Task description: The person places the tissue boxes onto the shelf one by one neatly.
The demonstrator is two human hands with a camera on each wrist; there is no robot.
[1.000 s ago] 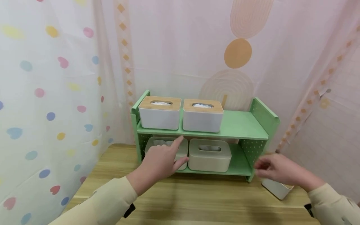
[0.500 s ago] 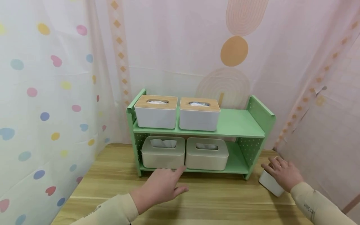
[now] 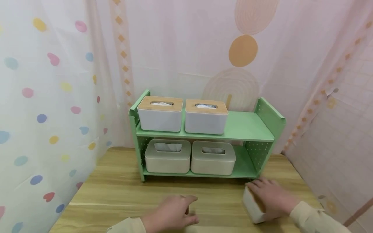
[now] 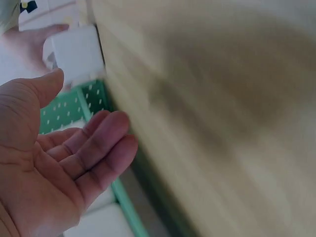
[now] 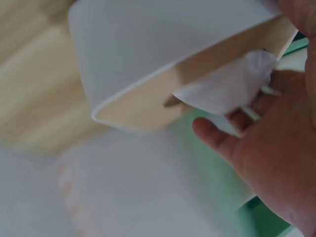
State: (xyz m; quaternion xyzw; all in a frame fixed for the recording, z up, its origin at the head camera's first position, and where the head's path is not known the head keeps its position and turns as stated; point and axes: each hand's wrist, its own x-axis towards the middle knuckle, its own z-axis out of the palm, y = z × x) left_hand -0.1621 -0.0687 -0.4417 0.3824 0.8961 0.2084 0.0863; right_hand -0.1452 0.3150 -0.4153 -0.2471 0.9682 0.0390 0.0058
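My right hand [image 3: 271,195] spans the wooden lid of a white tissue box [image 3: 253,207] and grips it at the front right of the shelf. In the right wrist view a white tissue [image 5: 229,86] pokes out of the slot in the box's lid [image 5: 148,96], under the palm. Blur hides exactly where the fingertips press. My left hand [image 3: 175,212] hovers over the table in front of the shelf, holding nothing. Its fingers [image 4: 106,131] are loosely bent in the left wrist view, with the thumb apart.
A green two-tier shelf [image 3: 247,126] stands at the back of the wooden table [image 3: 116,194]. Two white tissue boxes with wooden lids [image 3: 160,118] sit on its upper tier. Two beige tissue boxes [image 3: 214,161] sit below. Curtains [image 3: 180,48] hang behind and beside.
My right hand has reached the tissue box on the right and brought it left and nearer to me. My left hand has come down and back from the shelf front.
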